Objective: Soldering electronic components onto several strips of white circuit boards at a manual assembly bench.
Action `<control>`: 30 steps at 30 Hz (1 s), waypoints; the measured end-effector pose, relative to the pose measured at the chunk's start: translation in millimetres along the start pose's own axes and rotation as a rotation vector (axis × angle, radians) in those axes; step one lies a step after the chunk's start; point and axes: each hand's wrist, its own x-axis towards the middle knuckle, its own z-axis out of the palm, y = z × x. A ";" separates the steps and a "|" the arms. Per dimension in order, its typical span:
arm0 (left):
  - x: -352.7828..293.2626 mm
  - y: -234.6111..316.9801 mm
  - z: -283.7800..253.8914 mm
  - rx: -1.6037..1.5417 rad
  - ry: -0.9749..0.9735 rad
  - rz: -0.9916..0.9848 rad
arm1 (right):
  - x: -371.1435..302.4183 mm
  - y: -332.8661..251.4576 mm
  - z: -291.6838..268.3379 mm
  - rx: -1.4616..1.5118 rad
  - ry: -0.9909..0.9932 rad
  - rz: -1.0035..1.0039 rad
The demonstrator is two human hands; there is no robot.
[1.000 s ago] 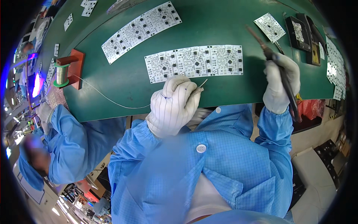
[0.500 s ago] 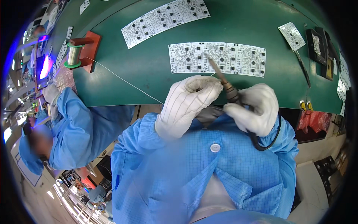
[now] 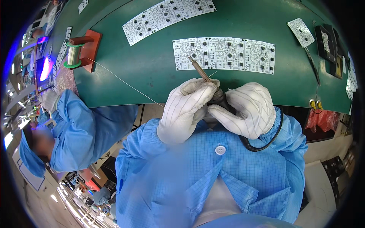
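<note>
In my white-gloved right hand (image 3: 247,110) is a soldering iron (image 3: 200,70), its fingers wrapped round the dark handle. The iron's tip points away from me, over the left section of a white circuit board panel (image 3: 228,53); whether it touches the board I cannot tell. My left hand (image 3: 184,110), gloved too, is closed in a pinch on solder wire (image 3: 127,82), beside the iron's shaft. A short wire end sticks out past its fingers. From that hand the wire runs left to a spool (image 3: 74,55) on a red-brown stand (image 3: 92,49).
Another board panel (image 3: 167,17) lies farther back on the green table (image 3: 133,64). At the right are a small board (image 3: 300,32), tweezers (image 3: 312,66) and a black holder (image 3: 327,47). A co-worker in a blue sleeve (image 3: 76,125) sits at the left.
The soldering iron has swung left, its tip moving from the panel's middle to its left section. My right hand has come left, closer to my left hand. The view has shifted slightly.
</note>
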 end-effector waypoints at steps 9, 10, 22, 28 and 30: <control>0.0 -3.6 3.9 -0.486 0.000 -0.323 | 2.0 5.6 7.2 0.023 0.043 -0.023; 0.3 -5.5 3.6 -0.442 -0.015 -0.293 | 1.3 6.8 7.0 0.038 0.020 -0.012; 3.7 1.4 -2.9 -0.230 0.010 -0.106 | 1.7 9.6 9.6 -0.175 0.046 -0.079; -6.4 -2.5 -17.1 -0.298 0.043 -0.316 | -13.7 28.9 -14.0 0.005 0.282 0.236; -4.5 -11.2 -27.2 -0.184 0.081 -0.123 | -20.0 33.6 -18.3 -0.065 0.420 0.331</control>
